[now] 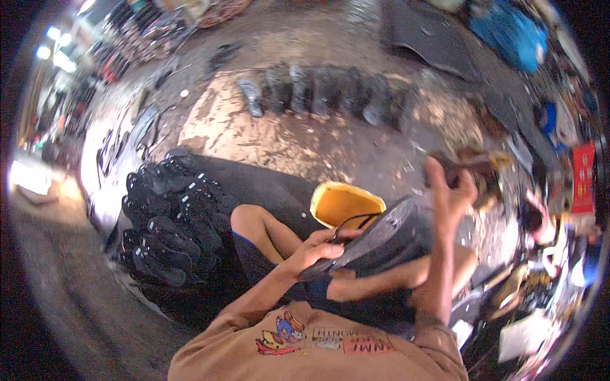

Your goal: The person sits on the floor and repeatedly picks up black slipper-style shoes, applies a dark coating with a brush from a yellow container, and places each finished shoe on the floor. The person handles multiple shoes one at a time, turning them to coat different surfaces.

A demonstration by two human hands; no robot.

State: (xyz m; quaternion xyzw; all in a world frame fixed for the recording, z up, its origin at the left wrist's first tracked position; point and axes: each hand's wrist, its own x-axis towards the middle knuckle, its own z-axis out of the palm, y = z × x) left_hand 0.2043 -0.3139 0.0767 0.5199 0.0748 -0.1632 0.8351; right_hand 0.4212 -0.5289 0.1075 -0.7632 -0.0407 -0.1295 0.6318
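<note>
My left hand grips a black thong sandal by its strap end, with the sole tilted up across my lap. Raised to the right, my right hand is smeared by motion. Its thumb and a finger look spread, with a dark brown shape behind or between them; whether it touches that shape I cannot tell. Just beyond the sandal is a yellow container, partly covered by the sandal and its strap. A heap of black sandals with small white marks lies to the left of my knee.
Across the far side of a worn board stretches a row of dark soles. Dark sheet material and a blue plastic bag lie at the far right. Scraps and a white block clutter the right side.
</note>
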